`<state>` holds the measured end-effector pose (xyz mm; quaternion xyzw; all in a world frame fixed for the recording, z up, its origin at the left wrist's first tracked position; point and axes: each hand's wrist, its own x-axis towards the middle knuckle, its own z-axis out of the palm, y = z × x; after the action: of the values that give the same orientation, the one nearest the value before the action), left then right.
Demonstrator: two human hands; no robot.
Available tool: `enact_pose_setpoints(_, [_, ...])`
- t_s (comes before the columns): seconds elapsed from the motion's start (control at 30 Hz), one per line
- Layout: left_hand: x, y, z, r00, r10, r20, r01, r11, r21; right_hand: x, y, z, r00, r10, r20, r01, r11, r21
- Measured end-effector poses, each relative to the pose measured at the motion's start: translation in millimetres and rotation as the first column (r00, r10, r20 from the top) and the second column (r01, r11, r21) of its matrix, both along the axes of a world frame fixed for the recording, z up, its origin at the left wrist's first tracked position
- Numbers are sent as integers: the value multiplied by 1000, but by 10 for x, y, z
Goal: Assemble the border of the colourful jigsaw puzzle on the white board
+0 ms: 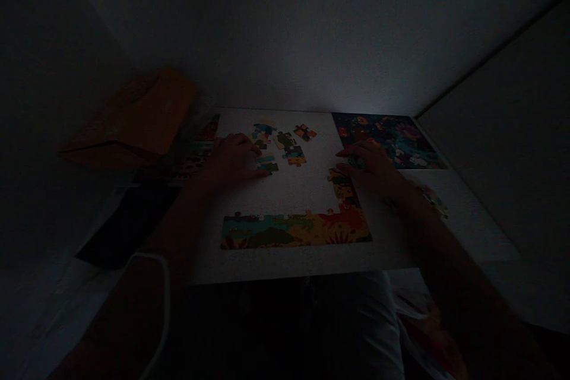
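The scene is very dark. Assembled jigsaw pieces form a bottom strip [276, 231], joined to a short right-hand column [344, 190]. My left hand [234, 157] rests at the left side, thumb and fingers apart, its tips beside a green and blue puzzle piece [267, 164]; contact is hard to make out. Loose pieces lie just beyond it, among them a piece with a green figure [284, 140], a yellow and blue piece [294, 155] and an orange piece [305, 132]. My right hand [367, 165] has its fingers apart near the column's top end, with nothing visible between them.
A dark blue illustrated sheet [401, 136] lies at the back right, partly under my right hand. More pieces [434, 199] are right of my forearm. At left are an orange bag [133, 122], a colourful picture [196, 160] and a dark flat object [127, 222]. A wall [285, 35] bounds the white table [276, 264].
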<state>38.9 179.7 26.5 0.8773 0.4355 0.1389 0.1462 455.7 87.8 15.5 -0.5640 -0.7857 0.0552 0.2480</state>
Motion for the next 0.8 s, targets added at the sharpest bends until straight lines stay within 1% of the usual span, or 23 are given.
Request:
enact_pose_setpoints(0.07, [-6, 0, -1, 1000, -9, 21, 9, 1000, 9, -152, 159, 40, 998, 17, 56, -15, 999, -41])
enact_pose_setpoints(0.13, [-10, 2, 7, 998, 21, 65, -23, 999, 27, -336, 383, 61, 996, 38, 77, -30, 995, -96])
enact_pose_setpoints(0.2, [-14, 14, 31, 982, 103, 157, -110, 993, 41, -533, 636, 62, 996, 52, 66, -44, 991, -124])
enact_pose_setpoints(0.27, [-26, 35, 67, 943, 197, 267, -216, 976, 40, -725, 862, 57, 996, 63, 57, -54, 988, -147])
enact_pose_setpoints(0.33, [-49, 62, 100, 906, 269, 327, -295, 955, 31, -902, 1009, 59, 996, 66, 55, -56, 986, -160])
enact_pose_setpoints(0.4, [-80, 88, 118, 887, 331, 321, -356, 934, 19, -1061, 1058, 71, 994, 92, 59, -82, 984, -158])
enact_pose_setpoints(0.47, [-112, 109, 113, 879, 386, 280, -400, 917, -9, -1197, 1033, 87, 985, 150, 80, -136, 978, -158])
enact_pose_setpoints(0.57, [-152, 126, 59, 880, 418, 225, -418, 907, -47, -1333, 965, 101, 969, 196, 149, -173, 973, -154])
enact_pose_setpoints(0.67, [-179, 122, -26, 890, 412, 194, -415, 910, -29, -1359, 959, 98, 969, 165, 183, -136, 977, -162])
enact_pose_setpoints(0.8, [-196, 88, -108, 902, 414, 124, -411, 910, -49, -1223, 991, 75, 983, 106, 153, -80, 984, -162])
